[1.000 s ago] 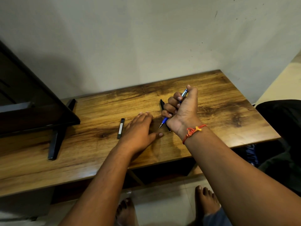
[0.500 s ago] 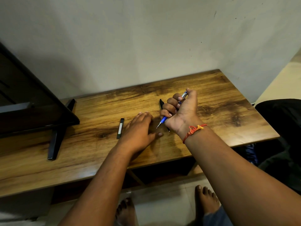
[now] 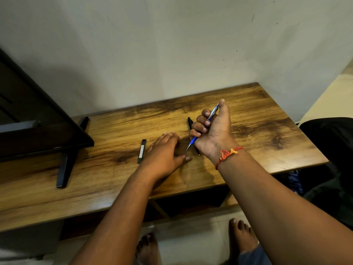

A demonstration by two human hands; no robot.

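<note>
My right hand grips a blue mechanical pencil in a fist, tip pointing down-left, thumb on its top end. A red thread is tied round that wrist. My left hand rests flat on the wooden table, fingers straight, just left of the pencil tip. A black pen lies on the table behind my right hand, mostly hidden by it. A small dark lead case lies just left of my left hand.
A black TV screen on a black stand foot occupies the table's left. A wall runs behind the table. A dark chair stands at the right. My bare feet are on the tiled floor below the table edge.
My right hand shifted slightly with the pencil, its tip staying near the left thumb. My left hand has stayed flat in place.
</note>
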